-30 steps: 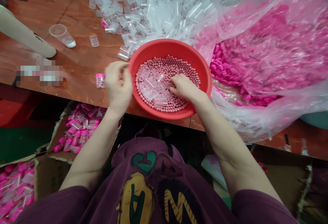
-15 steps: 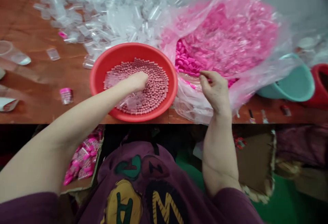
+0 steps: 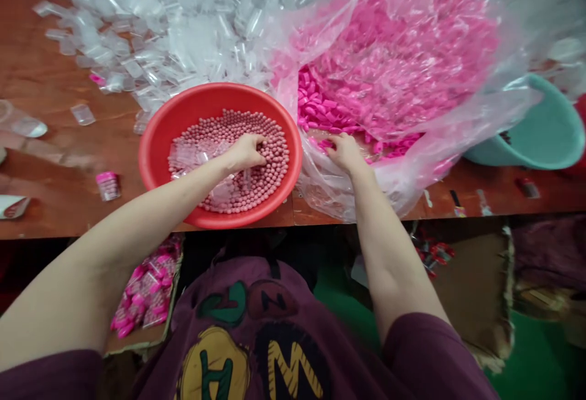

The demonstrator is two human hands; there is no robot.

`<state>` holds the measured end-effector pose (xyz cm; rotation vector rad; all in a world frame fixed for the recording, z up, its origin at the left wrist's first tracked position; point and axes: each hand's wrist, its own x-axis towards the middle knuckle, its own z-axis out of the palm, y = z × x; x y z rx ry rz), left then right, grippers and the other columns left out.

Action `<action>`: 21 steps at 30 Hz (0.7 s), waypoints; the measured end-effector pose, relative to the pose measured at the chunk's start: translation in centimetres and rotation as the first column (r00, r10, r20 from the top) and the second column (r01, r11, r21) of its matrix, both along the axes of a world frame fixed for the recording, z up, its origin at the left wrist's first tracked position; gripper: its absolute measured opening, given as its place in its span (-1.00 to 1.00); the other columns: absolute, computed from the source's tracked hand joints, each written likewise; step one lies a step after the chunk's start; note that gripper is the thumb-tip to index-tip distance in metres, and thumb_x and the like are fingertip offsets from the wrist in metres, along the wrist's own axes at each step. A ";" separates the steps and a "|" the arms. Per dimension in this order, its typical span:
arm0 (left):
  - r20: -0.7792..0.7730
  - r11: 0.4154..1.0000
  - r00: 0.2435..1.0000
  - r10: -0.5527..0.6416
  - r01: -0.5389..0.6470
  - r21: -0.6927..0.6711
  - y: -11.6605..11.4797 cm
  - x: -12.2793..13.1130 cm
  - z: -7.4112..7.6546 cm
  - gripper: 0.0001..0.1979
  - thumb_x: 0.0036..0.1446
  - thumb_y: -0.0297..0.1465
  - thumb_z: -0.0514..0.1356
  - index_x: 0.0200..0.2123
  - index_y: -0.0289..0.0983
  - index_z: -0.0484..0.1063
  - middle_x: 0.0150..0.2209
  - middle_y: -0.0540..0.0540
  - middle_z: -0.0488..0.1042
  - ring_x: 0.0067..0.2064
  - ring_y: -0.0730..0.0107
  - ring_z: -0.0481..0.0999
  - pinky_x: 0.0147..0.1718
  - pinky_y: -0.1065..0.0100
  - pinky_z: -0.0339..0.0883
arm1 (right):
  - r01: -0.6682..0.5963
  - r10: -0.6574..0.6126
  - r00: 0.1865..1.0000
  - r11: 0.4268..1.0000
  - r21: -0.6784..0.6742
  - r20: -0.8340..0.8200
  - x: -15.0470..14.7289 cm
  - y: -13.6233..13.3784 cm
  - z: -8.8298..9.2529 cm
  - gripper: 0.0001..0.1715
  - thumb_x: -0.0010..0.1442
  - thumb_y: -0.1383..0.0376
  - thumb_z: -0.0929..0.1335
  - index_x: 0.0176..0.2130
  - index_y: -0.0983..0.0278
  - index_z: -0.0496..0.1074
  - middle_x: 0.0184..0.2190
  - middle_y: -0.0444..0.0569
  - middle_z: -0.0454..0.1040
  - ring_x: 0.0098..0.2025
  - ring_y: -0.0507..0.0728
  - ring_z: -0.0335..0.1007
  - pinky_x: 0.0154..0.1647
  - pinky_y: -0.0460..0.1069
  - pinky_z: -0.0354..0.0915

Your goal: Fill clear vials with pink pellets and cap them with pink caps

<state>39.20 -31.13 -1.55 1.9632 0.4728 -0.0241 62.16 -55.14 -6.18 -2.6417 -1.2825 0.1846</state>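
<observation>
A red bowl point(image 3: 158, 120) sits at the table's near edge, filled with small pink beads point(image 3: 270, 162) and a few clear plastic containers point(image 3: 187, 154). My left hand point(image 3: 246, 151) reaches into the bowl, fingers curled down among the beads; what they hold is hidden. To the right, my right hand point(image 3: 344, 151) rests in the mouth of a big clear plastic bag point(image 3: 458, 125) full of bright pink caps point(image 3: 320, 110), fingers bent into the caps.
A heap of clear plastic containers point(image 3: 183, 27) covers the back of the brown table point(image 3: 59, 143). One filled pink-capped container point(image 3: 107, 185) lies left of the bowl. A teal basin point(image 3: 544, 131) stands at right. Cardboard boxes of filled containers point(image 3: 146, 293) sit below the table.
My left hand moved from the bowl's left rim into the beads. My right hand left the bowl, went to the bag and has now dipped among the pink caps. The view swung right.
</observation>
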 end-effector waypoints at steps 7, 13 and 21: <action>0.194 0.802 0.928 0.319 -0.155 -0.577 1.9 -4.0 4.0 -0.50 -0.20 -0.60 0.49 -0.10 -0.33 0.58 -0.16 -0.09 0.62 -0.15 0.43 0.58 -0.09 0.37 0.45 | 0.392 -0.312 0.916 0.829 0.399 -0.251 0.0 0.8 0.1 -0.57 0.33 0.19 0.36 0.02 0.41 0.64 -0.09 0.26 0.69 -0.10 0.29 0.59 0.03 0.18 0.49; 0.101 0.543 0.912 0.398 -0.145 -0.827 1.7 -8.8 5.6 -0.72 0.14 -0.45 0.44 -0.06 -0.26 0.59 -0.09 -0.15 0.69 -0.17 0.32 0.68 -0.13 0.22 0.60 | 0.423 -0.105 0.876 0.636 0.645 -0.471 -3.3 2.8 3.5 -0.54 0.28 -0.03 0.43 0.04 0.19 0.49 -0.40 -0.11 0.54 -0.52 0.07 0.32 -0.44 0.03 0.37; -0.018 0.261 0.793 0.609 -0.222 -0.939 -1.8 -11.9 5.2 -0.82 0.29 -0.57 0.25 -0.10 -0.25 0.57 -0.14 -0.12 0.71 -0.07 0.34 0.71 0.06 0.21 0.59 | 0.155 0.302 0.807 0.721 0.676 -0.507 -16.5 8.6 11.2 -0.49 0.35 -0.25 0.40 -0.06 0.08 0.49 -0.43 -0.14 0.40 -0.44 0.09 0.31 -0.36 0.06 0.36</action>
